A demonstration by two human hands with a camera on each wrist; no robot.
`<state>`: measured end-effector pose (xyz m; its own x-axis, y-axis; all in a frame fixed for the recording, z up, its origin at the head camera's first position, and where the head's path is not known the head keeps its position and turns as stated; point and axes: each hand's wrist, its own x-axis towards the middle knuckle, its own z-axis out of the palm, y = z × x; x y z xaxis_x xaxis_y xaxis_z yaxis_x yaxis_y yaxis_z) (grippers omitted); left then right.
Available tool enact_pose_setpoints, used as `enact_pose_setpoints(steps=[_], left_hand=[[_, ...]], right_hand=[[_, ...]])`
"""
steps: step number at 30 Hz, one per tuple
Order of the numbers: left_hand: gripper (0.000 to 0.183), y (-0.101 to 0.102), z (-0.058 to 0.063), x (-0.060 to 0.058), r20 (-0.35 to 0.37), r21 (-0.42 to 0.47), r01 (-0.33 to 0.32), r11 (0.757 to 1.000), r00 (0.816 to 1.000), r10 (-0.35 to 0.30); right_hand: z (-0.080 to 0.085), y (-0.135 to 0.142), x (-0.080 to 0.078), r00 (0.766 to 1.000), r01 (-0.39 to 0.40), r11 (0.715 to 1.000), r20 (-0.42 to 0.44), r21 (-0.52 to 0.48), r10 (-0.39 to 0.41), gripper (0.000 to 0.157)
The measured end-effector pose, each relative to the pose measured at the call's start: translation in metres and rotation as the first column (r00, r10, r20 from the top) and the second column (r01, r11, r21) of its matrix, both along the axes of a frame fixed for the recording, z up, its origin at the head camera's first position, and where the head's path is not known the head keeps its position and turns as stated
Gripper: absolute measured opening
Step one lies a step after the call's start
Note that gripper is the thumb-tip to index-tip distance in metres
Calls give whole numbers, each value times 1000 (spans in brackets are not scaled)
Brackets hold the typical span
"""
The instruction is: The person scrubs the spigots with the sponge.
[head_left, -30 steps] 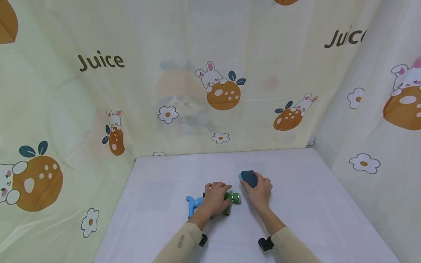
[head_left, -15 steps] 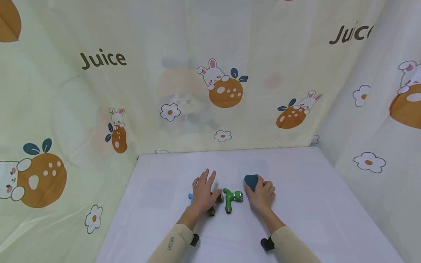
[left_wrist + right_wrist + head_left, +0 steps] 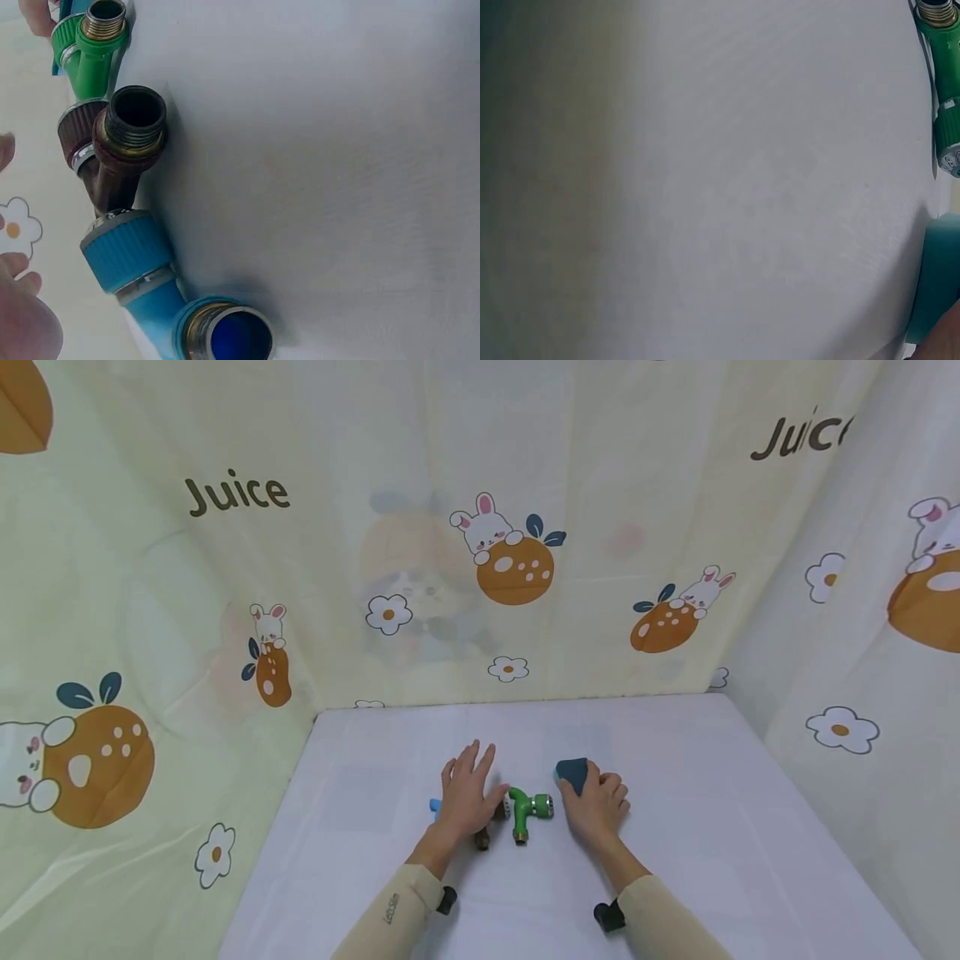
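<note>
Head view shows your left hand (image 3: 467, 793) spread flat over the brown fitting (image 3: 486, 832) and blue fitting (image 3: 434, 807), the green fitting (image 3: 527, 811) lying free between both hands on the white table (image 3: 712, 827), your right hand (image 3: 596, 802) gripping the dark teal block (image 3: 572, 772).

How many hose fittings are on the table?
3, in a row: green fitting between the hands, brown fitting beside it, blue fitting at the far end. The left hand may hide more.
</note>
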<state>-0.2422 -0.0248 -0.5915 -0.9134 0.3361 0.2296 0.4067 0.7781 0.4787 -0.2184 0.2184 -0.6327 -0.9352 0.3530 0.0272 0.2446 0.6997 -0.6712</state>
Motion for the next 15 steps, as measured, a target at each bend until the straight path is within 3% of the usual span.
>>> enact_pose_setpoints(steps=[9, 15], left_hand=[[60, -2, 2, -1, 13, 5, -10, 1000, 1000, 10], [60, -6, -3, -1, 25, 12, -3, 1000, 1000, 3]], right_hand=[[-1, 0, -2, 1000, -9, 1000, -9, 28, 10, 76], [0, -5, -2, 995, -27, 995, -95, 100, 37, 70]])
